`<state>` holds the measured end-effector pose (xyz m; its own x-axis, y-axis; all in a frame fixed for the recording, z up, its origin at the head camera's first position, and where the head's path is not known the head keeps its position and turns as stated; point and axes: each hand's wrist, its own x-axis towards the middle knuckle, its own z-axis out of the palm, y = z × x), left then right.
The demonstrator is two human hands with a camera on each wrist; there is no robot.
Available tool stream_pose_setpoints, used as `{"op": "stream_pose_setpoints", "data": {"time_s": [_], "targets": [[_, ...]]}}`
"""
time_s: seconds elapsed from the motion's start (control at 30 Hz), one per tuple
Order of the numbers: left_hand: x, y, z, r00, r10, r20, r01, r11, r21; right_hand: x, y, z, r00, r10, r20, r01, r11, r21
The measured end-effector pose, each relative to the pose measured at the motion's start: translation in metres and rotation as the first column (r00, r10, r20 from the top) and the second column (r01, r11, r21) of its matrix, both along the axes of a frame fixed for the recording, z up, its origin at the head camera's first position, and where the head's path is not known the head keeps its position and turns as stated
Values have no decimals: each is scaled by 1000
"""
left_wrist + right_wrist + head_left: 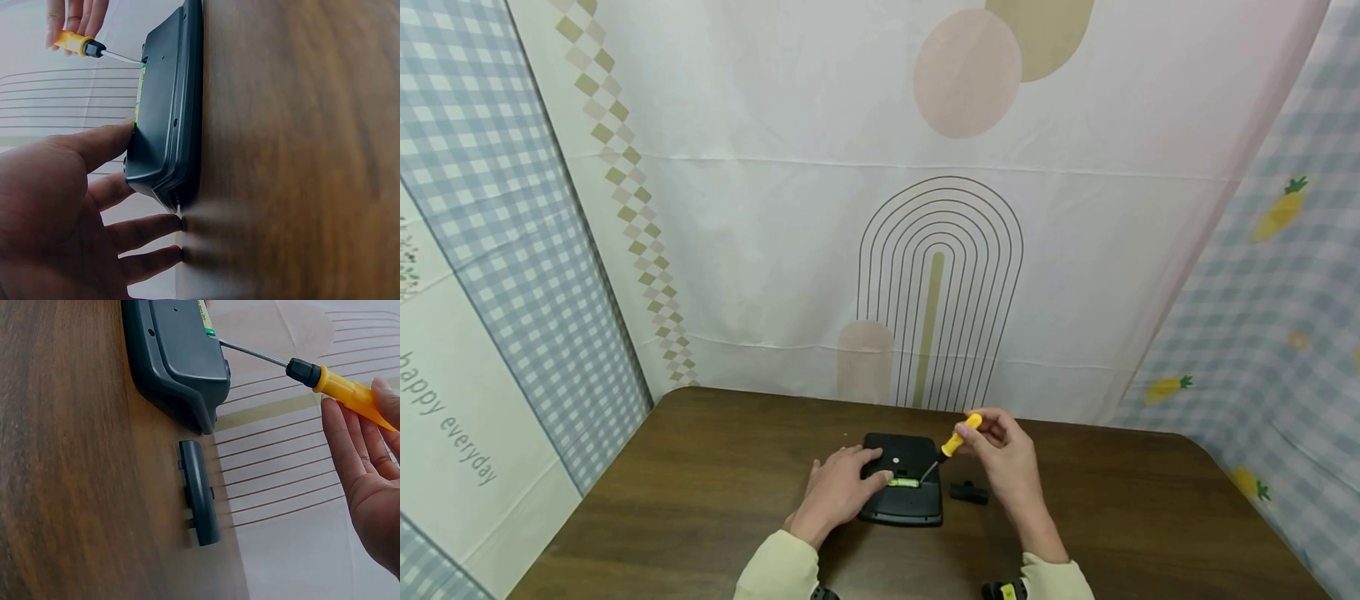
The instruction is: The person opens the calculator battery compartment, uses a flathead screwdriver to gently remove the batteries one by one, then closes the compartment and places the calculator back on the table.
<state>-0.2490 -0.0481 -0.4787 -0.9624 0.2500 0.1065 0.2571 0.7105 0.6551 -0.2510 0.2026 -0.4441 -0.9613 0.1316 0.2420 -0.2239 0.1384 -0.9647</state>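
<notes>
A flat black device (901, 505) lies on the table, its battery slot facing up. A green-and-yellow battery (904, 482) sits in that slot. My left hand (837, 490) rests at the device's left side; its thumb presses by the battery's left end. In the left wrist view the other fingers (150, 230) reach out fairly straight, low beside the device. My right hand (1013, 468) pinches the yellow handle of a screwdriver (952, 443). The screwdriver slants down, its metal tip at the battery's right end. Whether the tip touches the battery cannot be made out.
A small black battery cover (969, 493) with tabs lies on the wooden table (715, 475), just right of the device. Behind the table's far edge hangs a patterned white cloth (760, 250). Checked cloths hang at the left and right.
</notes>
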Motion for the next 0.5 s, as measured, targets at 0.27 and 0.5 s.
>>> {"op": "stream_pose_setpoints", "data": {"time_s": [0.27,0.5], "targets": [[-1,-1,-2,1000,-4,13,4,1000,0,-5,12,-15,995,-32,95,43,993,-112],[-1,-1,-2,1000,-4,14,4,1000,-1,-9,21,-26,987,-10,163,45,976,-211]]}}
